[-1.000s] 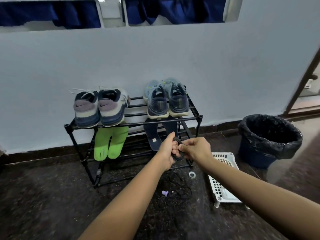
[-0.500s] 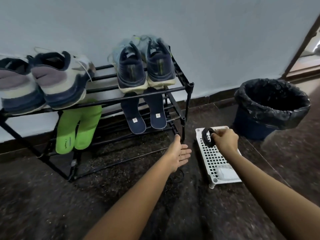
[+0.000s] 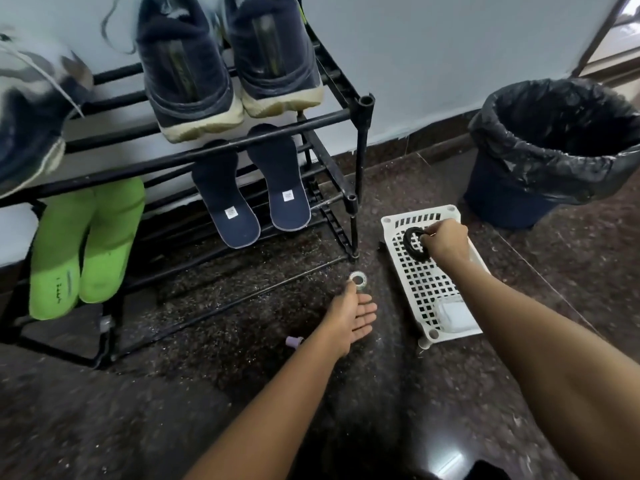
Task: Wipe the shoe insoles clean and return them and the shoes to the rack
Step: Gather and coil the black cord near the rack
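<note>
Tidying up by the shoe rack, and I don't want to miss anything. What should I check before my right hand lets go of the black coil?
1. The black coil over the white tray: ok, the right hand pinches it above the far end.
2. Coil resting on the tray: cannot tell.
3. The left hand free: ok, open, holding nothing.
4. The navy shoes on the top shelf of the rack: ok.
5. The navy insoles and green insoles on the lower shelf: ok.
6. The floor picked up: not ok, a tape roll and a purple cap lie there.
</note>
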Demonstrator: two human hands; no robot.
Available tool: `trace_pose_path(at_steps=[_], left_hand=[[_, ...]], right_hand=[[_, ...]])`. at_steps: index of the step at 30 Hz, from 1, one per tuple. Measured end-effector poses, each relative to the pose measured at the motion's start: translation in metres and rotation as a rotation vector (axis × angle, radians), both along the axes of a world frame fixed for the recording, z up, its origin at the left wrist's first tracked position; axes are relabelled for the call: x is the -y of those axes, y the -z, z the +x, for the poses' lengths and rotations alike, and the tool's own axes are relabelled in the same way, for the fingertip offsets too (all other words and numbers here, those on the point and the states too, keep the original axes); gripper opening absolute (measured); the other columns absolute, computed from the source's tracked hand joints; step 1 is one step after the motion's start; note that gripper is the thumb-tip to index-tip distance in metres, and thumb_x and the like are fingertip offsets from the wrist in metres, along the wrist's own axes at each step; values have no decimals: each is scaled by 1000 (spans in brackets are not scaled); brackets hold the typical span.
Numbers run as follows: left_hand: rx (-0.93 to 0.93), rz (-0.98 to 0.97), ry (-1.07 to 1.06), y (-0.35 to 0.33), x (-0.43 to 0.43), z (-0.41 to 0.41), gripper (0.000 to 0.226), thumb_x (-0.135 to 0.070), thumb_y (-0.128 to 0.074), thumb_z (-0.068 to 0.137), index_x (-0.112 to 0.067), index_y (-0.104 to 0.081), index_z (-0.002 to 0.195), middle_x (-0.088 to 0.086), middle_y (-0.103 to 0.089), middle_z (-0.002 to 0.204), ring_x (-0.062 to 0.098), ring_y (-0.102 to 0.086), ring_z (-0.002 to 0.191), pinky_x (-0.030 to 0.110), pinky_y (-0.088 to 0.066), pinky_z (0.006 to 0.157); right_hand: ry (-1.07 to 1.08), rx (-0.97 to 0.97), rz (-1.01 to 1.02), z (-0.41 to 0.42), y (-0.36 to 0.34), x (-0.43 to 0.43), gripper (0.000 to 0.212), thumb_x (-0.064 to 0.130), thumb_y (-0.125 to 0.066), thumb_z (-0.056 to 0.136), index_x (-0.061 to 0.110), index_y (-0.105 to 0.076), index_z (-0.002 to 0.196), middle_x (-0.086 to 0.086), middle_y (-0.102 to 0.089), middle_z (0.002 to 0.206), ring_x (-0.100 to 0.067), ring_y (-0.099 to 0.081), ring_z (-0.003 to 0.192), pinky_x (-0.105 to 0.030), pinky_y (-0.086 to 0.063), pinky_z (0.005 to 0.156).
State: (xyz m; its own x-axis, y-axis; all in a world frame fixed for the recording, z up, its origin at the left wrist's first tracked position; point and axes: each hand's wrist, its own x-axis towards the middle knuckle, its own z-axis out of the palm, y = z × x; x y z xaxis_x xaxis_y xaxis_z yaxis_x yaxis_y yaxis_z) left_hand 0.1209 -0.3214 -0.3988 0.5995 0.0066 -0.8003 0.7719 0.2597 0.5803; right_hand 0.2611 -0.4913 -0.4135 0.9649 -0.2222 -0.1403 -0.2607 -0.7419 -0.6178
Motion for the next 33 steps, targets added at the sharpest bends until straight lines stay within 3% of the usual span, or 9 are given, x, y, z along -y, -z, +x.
trace_pose_path(at_steps=[7,11,16,19,22,25,28,30,33], left_hand=[[1,70,-7,22,-22,8,51,-44,-26,105,-8,-60,120,10,-62,128,21,-59,115,33,-46,96],[-7,67,-51,33,-32,7,52,-43,-27,105,-6,-58,124,11,-62,128,22,-58,117,33,-46,97],[0,69,-119,38,-41,3,48,-41,-28,106,-7,-60,119,8,-63,119,18,-59,105,32,-47,94],[3,115,-179,41,-50,0,44,-38,-31,106,-7,-60,115,3,-65,105,15,-59,94,29,-50,83],[16,201,-219,44,-59,-6,39,-35,-33,105,-8,-61,111,1,-63,98,14,-59,90,27,-49,78],[20,240,-258,48,-69,-13,35,-33,-34,106,-10,-60,105,4,-63,101,16,-59,94,30,-48,81],[24,254,-300,50,-74,-20,35,-33,-35,105,-10,-60,101,3,-64,97,14,-60,88,26,-49,70],[34,264,-310,49,-76,-24,32,-31,-37,105,-9,-60,101,3,-64,93,12,-59,82,23,-47,63],[121,358,-217,46,-79,-30,18,-18,-42,102,-15,-61,102,4,-65,104,11,-59,86,25,-50,76]], right_hand=[[-60,-68,-153,33,40,-11,11,2,-60,81,2,-71,80,-17,-67,76,-32,-64,74,-32,-51,66],[-114,-116,-248,34,56,-13,11,9,-64,82,-1,-69,84,-19,-65,78,-27,-57,70,-28,-42,63],[-112,-186,-383,30,37,-19,19,13,-60,84,2,-65,99,-16,-65,99,-35,-62,97,-37,-50,80],[-182,77,-405,15,21,-33,24,1,-54,82,-1,-63,104,-20,-60,107,-38,-55,104,-40,-49,81],[-557,282,-288,-17,20,-55,18,7,-52,86,3,-60,102,-15,-56,103,-32,-56,93,-34,-46,75],[-869,-4,-330,-62,38,-82,21,25,-48,94,13,-52,110,-1,-51,103,-20,-58,88,-26,-43,72],[-924,-276,-492,-91,61,-98,43,39,-51,93,12,-41,125,-14,-55,117,-34,-59,105,-37,-47,82],[-891,-319,-528,-99,66,-103,43,37,-50,94,10,-42,127,-16,-54,124,-36,-57,111,-39,-47,87],[-900,-235,-496,-104,55,-107,30,31,-44,97,9,-50,116,-17,-59,117,-35,-59,106,-38,-47,83]])
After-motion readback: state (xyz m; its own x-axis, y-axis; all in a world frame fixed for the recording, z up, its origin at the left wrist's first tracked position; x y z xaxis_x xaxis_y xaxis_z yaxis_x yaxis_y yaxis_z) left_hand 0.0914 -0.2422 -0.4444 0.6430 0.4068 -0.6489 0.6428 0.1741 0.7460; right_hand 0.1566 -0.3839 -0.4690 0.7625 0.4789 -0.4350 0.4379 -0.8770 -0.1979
